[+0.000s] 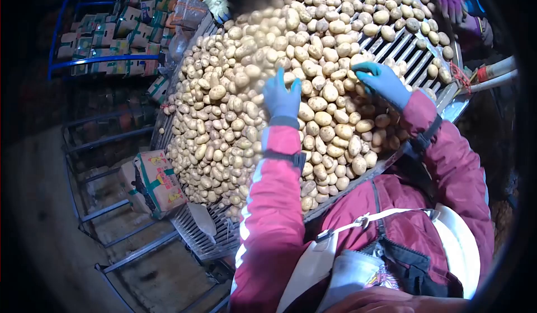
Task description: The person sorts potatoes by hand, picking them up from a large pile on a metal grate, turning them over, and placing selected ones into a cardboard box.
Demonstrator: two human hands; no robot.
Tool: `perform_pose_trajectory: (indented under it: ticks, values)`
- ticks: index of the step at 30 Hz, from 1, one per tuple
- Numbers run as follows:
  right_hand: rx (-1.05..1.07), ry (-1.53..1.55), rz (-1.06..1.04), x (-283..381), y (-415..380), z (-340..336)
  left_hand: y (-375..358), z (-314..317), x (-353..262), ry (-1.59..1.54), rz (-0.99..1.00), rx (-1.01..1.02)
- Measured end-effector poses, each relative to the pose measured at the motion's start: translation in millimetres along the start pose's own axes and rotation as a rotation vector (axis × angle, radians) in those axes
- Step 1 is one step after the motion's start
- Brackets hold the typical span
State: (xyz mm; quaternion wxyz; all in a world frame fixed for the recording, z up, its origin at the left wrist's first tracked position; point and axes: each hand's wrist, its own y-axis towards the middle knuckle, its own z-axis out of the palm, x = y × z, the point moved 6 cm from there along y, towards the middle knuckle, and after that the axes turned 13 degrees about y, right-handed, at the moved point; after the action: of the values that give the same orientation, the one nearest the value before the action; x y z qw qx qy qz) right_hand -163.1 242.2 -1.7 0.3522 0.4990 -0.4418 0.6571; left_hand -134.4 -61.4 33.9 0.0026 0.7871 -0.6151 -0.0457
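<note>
My left hand (282, 98), in a blue glove, is over the middle of a large heap of potatoes (330, 92). Its fingers are apart and no potato shows in them. To the right, my right hand (386, 84), also gloved in blue, reaches in over the heap beside the bare metal slats (425, 53). Its fingers point left, slightly bent and apart, close to some potatoes; nothing is visibly held. Smaller potatoes (204, 137) lie thick on the left side. Some potatoes above my left hand are blurred by motion.
At the top left is another person's pale glove (217, 1); a purple glove (449, 0) is at the top right. A printed carton (159, 181) stands by the table's left edge, near a blue metal frame (137, 254). Pipes (495, 75) jut in at the right. Stacked boxes (103, 36) fill a rack.
</note>
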Motion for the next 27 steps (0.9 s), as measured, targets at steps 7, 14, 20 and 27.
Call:
perform_pose_trajectory:
  ticks: [7, 14, 20, 27]
  values:
    - [-0.148, -0.427, -0.217, 8.8, 138.2, -20.5, -62.9, -46.6, -3.8, -0.228, 0.276, 0.011]
    - [0.077, -0.551, -0.143, 17.8, 160.5, 24.9, -31.8, -53.9, 127.1, -0.299, -0.066, -0.076]
    - [0.228, 0.102, 0.253, 18.4, 99.2, 75.7, 20.5, -11.2, 110.9, -0.014, 0.022, -0.014]
    - [0.222, 0.697, 0.573, 16.2, 40.5, 146.7, -0.1, -64.4, 28.4, -0.345, 0.327, 0.02]
